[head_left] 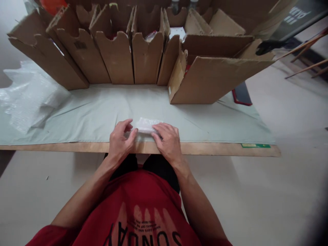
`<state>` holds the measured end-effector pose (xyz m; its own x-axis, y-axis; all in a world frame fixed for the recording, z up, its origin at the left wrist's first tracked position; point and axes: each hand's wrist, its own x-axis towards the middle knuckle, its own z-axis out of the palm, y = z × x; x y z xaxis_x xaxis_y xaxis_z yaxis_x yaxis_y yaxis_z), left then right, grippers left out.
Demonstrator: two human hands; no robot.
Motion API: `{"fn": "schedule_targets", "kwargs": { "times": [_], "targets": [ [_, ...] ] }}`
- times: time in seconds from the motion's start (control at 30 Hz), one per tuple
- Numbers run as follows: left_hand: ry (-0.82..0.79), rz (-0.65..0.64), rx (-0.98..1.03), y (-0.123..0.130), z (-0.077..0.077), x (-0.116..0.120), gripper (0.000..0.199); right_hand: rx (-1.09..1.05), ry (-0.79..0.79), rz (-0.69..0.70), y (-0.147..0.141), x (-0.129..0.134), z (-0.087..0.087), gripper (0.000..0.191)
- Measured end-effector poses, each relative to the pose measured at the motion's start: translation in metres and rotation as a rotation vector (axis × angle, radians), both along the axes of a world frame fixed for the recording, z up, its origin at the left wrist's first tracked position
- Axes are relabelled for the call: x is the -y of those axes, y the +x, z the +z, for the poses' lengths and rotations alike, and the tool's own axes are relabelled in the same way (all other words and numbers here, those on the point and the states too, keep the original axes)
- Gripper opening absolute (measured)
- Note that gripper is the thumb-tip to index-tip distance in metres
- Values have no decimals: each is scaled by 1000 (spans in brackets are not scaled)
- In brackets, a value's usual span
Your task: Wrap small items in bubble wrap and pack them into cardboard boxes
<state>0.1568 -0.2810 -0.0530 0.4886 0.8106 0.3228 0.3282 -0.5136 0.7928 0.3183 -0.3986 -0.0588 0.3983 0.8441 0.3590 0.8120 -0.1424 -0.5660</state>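
Note:
A small roll of clear bubble wrap (145, 125) lies on the cloth near the table's front edge, between my two hands. Whatever may be inside it cannot be made out. My right hand (167, 138) grips the roll's right end, fingers over the top and thumb at the near side. At the left end is my left hand (120, 139), fingers curved and apart from the thumb. Its thumb tip is at the roll's edge, seemingly touching it.
A pile of bubble wrap sheets (33, 95) lies at the left. Several cardboard bins (115, 56) line the back; another box (212, 80) stands angled at right. Behind it lies a dark, red-edged flat object (242, 94). Pale green cloth (102, 102) covers the wooden table (205, 149).

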Motion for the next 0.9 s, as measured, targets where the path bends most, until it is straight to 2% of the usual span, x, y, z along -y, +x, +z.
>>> {"fn": "schedule_targets", "kwargs": {
  "times": [0.07, 0.17, 0.27, 0.37, 0.43, 0.57, 0.6, 0.63, 0.77, 0.9],
  "targets": [
    [-257, -31, 102, -8, 6, 15, 33, -148, 53, -69, 0, -1, 2, 23],
    [-641, -177, 209, -9, 11, 32, 41, -412, 103, -89, -8, 1, 5, 27],
    [-768, -260, 295, -2, 11, 41, 38, -572, 119, -11, -21, 7, 4, 24],
    [-771, -222, 343, 4, 9, 44, 29, -547, 151, 31, -25, 16, 5, 18],
    [-751, -205, 347, 4, 9, 46, 26, -537, 151, 46, -21, 22, 10, 22],
    [-588, -235, 229, 2, 17, 48, 17, -673, 80, 195, -5, 33, 30, 69],
    [-537, -251, 193, 3, 20, 48, 15, -706, 55, 235, -1, 34, 37, 73],
    [-489, -275, 162, 5, 23, 47, 13, -724, 24, 263, 3, 35, 43, 70],
    [-350, -407, 72, 17, 33, 38, 9, -676, -94, 273, 22, 33, 61, 25],
    [-283, -584, -63, 34, 40, 22, 13, -611, -172, 304, 47, 33, 70, 14]
  ]
}}
